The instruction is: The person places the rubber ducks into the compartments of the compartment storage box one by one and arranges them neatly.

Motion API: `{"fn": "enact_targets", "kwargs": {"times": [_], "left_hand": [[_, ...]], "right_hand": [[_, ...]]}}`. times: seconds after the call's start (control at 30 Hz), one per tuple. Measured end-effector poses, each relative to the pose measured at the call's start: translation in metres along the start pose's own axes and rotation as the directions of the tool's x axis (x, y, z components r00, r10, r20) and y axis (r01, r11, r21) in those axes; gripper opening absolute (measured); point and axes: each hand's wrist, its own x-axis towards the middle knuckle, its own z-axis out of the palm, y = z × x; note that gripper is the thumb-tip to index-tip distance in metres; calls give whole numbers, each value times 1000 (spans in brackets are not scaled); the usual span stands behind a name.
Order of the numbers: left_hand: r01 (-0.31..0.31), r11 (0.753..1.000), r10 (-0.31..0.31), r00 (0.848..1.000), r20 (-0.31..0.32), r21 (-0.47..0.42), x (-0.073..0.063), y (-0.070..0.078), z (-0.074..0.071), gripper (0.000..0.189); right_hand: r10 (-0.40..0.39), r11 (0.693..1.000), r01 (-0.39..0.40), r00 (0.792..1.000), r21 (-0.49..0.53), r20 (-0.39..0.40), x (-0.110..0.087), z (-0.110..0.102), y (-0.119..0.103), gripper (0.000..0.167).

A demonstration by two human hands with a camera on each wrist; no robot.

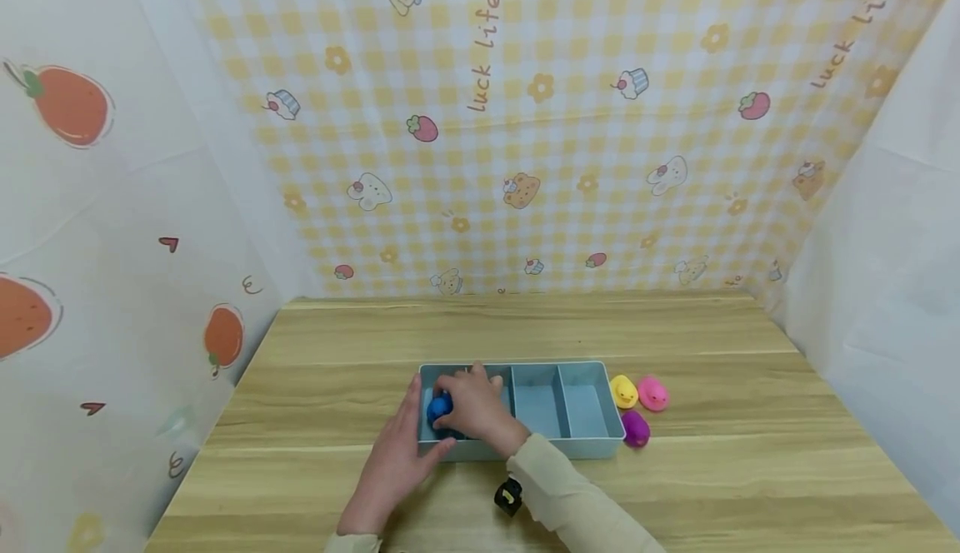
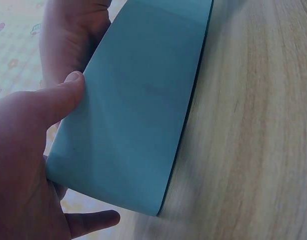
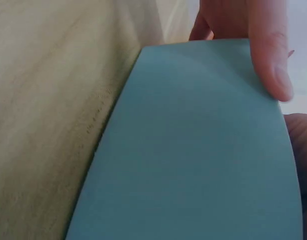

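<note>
A light blue divided box (image 1: 536, 450) lies lengthwise on the wooden table. My left hand (image 1: 400, 461) rests at its left end, straight fingers along the end wall and thumb on the front rim. In the left wrist view, the left thumb (image 2: 63, 100) touches the rim of the box wall (image 2: 128, 110). My right hand (image 1: 480, 407) reaches over the front wall into the left part of the box. Its curled fingers grip a small blue toy duck (image 1: 439, 407) in the leftmost compartment, partly covered by the hand. The right wrist view shows mostly the box wall (image 3: 193, 140).
Just beyond the box's right end sit a yellow duck (image 1: 623, 391), a pink duck (image 1: 652, 394) and a purple duck (image 1: 636, 429). A patterned cloth (image 1: 540, 153) hangs behind the wooden table (image 1: 750, 453). A black wrist device (image 1: 508, 496) is by the right sleeve.
</note>
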Motion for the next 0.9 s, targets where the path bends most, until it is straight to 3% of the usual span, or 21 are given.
{"fn": "enact_targets", "kwargs": {"times": [0.37,0.73,0.9], "left_hand": [[-5,1000,5,1000,11,-5,1,0,0,97],[6,1000,-6,1000,13,-15,2,0,1,97],[5,1000,-4,1000,21,-21,1,0,1,97]], "right_hand": [[-9,997,7,1000,-78,-21,1,9,0,28],[-9,985,11,1000,-173,8,-1,8,-2,33],[-15,989,14,1000,-150,-6,-2,5,-2,38]]}}
